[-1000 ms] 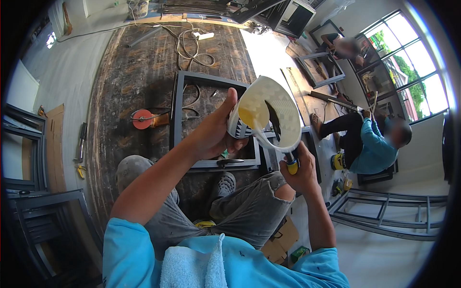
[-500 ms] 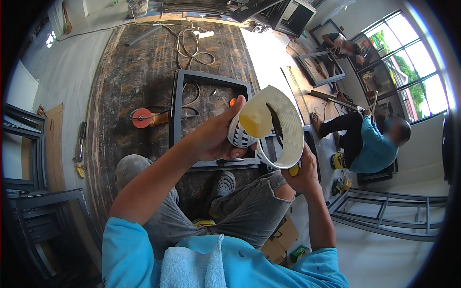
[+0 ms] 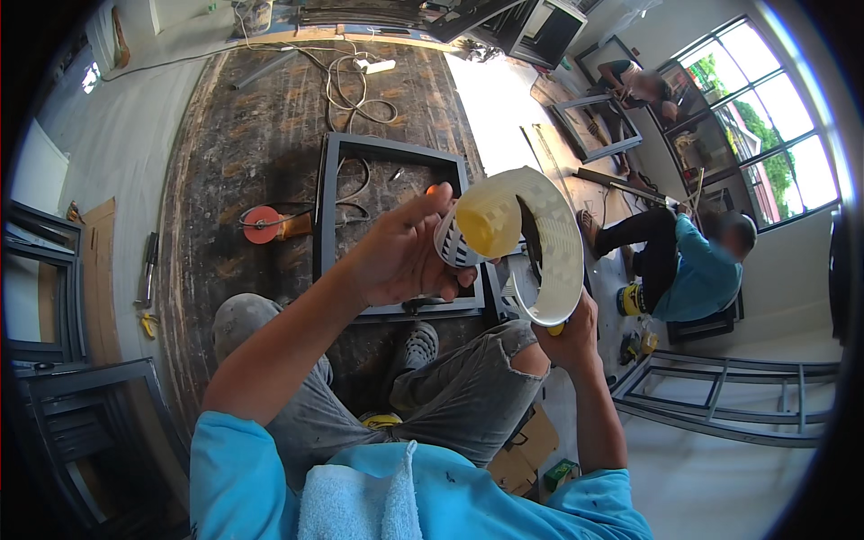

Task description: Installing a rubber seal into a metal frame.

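Observation:
In front of me is a white plastic cup (image 3: 565, 236) with a yellow base inside, a black-and-white pattern outside and a long split down its wall. My left hand (image 3: 405, 247) is at its narrow base, thumb raised and fingertips around the outside. My right hand (image 3: 573, 335) is closed beneath the wide rim on a yellow object (image 3: 556, 329), mostly hidden by the fingers and the cup; its kind cannot be made out. Below the cup lies a dark grey metal frame (image 3: 332, 193) on the stained board.
An angle grinder (image 3: 263, 225) with a reddish disc lies left of the frame. A power strip (image 3: 378, 66) with looped cable is farther off. One co-worker (image 3: 697, 270) sits at right, another (image 3: 634, 85) beyond. More metal frames (image 3: 720, 396) lie at right and stand at left.
The cup and my right hand have shifted slightly right and toward me. My left fingers have loosened and spread a little around the base. The yellow object shows less.

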Available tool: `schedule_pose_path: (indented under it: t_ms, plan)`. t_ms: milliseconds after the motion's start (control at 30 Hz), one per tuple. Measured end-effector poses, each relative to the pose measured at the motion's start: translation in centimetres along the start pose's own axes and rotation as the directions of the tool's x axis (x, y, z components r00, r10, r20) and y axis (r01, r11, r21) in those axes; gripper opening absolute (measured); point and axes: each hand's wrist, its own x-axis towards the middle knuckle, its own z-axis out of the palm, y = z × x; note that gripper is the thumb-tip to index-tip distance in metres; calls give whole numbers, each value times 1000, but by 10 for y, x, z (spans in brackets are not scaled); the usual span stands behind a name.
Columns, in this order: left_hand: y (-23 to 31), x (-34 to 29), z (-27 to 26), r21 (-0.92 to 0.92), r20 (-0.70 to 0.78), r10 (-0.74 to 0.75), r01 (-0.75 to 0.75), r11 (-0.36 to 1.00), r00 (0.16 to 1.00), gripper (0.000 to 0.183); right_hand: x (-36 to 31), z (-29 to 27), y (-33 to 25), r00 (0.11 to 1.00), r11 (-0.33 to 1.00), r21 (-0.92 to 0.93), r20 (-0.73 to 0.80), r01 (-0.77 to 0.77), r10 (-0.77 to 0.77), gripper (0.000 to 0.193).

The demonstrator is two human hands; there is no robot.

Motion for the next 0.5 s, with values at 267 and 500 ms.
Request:
schedule_pose_path:
  t_ms: [267, 500]
  plan:
    - [-15, 6, -3, 67, 30, 45, -47, 997, 999, 67, 3, 4, -2, 998, 999, -47, -61, 26, -29, 46]
    - [-10, 4, 0, 106, -1, 50, -49, 993, 999, 68, 7, 3, -5, 1000, 1000, -15, 5, -8, 9, 48]
